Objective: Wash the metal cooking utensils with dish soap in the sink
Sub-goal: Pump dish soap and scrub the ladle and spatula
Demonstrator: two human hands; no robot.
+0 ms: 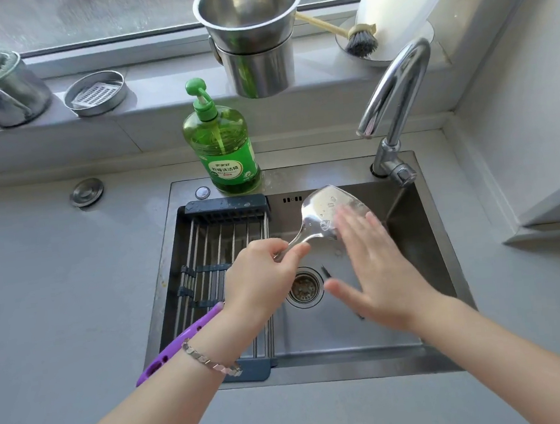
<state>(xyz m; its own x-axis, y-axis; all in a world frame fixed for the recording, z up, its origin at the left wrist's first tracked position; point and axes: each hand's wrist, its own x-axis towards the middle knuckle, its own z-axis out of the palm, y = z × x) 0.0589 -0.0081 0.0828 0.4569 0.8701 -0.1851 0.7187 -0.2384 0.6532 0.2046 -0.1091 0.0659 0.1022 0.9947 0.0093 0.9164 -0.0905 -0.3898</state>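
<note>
My left hand (260, 275) grips the handle of a metal spatula (323, 209), holding its wide blade up over the steel sink (386, 331). A few soap bubbles dot the blade. My right hand (376, 264) is open and flat, blurred, with its fingertips against the blade's right edge. The green dish soap bottle (226, 148) with a pump stands on the sink's back rim. The faucet (394, 98) arches over the back right corner; no water runs from it.
A wire drying rack (207, 253) fills the sink's left half, with a purple utensil handle (178, 341) sticking out over its front left. The drain (304, 288) lies below my hands. Stacked steel pots (255, 43), a lidded can (0, 88), a tin (96, 92) and a brush (358, 40) line the windowsill.
</note>
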